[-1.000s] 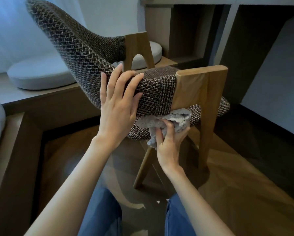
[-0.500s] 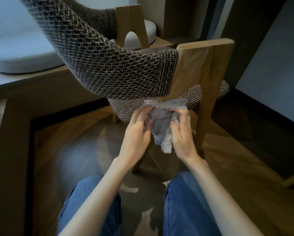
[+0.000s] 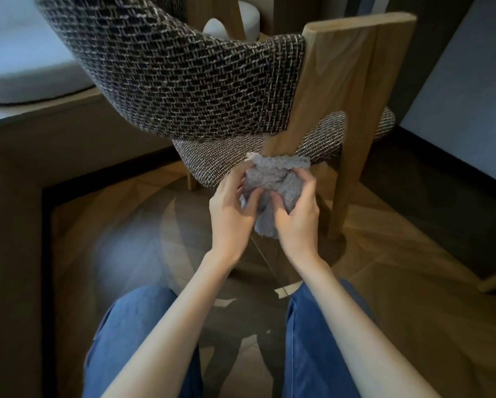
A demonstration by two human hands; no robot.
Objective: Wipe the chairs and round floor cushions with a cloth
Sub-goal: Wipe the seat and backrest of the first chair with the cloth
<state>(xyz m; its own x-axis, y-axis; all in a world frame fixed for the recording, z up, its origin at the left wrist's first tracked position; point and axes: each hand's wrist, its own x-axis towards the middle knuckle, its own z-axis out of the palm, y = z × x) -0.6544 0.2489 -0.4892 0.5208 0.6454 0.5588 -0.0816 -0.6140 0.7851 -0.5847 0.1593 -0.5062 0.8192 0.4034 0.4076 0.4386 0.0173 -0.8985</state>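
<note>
Head view: the crumpled grey knitted cloth (image 3: 272, 179), looser before, is now gripped by curled fingers of the left hand (image 3: 229, 214) and right hand (image 3: 298, 219), its length hanging floorward below them.

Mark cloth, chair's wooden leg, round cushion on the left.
cloth (image 3: 274, 179), head view, bunched middle.
wooden leg (image 3: 356, 90), head view, broad upper face.
round cushion (image 3: 31, 84), head view, near front edge.
</note>
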